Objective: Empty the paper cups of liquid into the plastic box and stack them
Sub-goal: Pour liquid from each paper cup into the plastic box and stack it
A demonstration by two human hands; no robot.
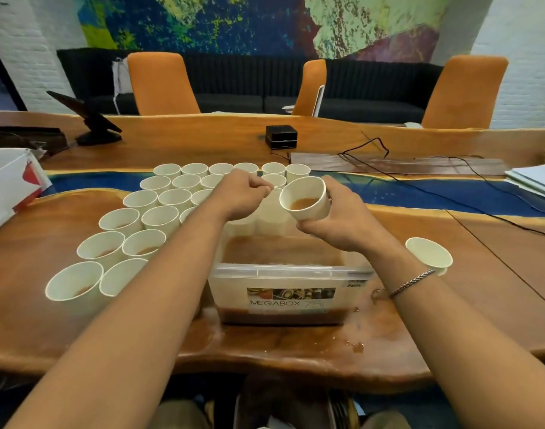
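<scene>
A clear plastic box [283, 275] labelled MEGABOX stands at the table's near edge with brown liquid in it. My right hand [342, 218] grips a white paper cup [306, 199] holding brown liquid, tilted toward me above the box's far side. My left hand [240, 193] hovers with curled fingers over the cups behind the box; what it pinches, if anything, I cannot tell. Several white paper cups [131, 239] with liquid stand in rows left of and behind the box. One cup [430, 255] lies tipped to the right of my right wrist.
Spilled drops [356, 346] wet the table right of the box. A small black box [281, 136] and black cables [419, 178] lie farther back. A white carton [8, 184] sits at the left edge, papers [534, 181] at the right. Orange chairs stand behind the table.
</scene>
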